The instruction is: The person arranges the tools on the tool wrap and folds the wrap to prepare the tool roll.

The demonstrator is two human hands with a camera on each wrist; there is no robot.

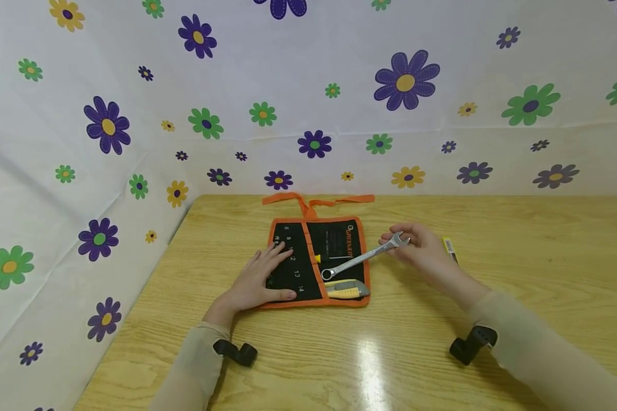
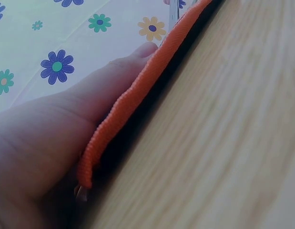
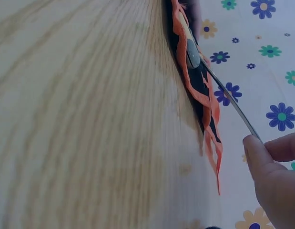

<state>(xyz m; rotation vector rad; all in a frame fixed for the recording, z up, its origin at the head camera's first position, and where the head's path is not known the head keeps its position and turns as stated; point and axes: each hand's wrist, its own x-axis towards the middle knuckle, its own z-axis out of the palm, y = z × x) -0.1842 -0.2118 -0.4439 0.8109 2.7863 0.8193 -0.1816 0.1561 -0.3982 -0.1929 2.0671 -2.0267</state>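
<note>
A black tool pouch with orange trim (image 1: 288, 268) lies unrolled on the table, white size numbers printed on its left half. My left hand (image 1: 259, 277) rests on that half with fingers spread and straight, the thumb along the near edge. In my right hand (image 1: 424, 251) a silver combination wrench (image 1: 355, 261) is pinched by its open end, its ring end over the pouch near the middle orange seam. A yellow and grey utility knife (image 1: 347, 289) sits in the pouch's near right pocket. Beside the wrench shows a screwdriver with a yellow handle (image 1: 317, 258).
Orange tie straps (image 1: 313, 202) stretch from the pouch's far edge. A small yellow packet (image 1: 450, 250) lies on the wooden table (image 1: 308, 354) behind my right hand. Flowered cloth (image 1: 288, 114) hangs at the back and left side of the table.
</note>
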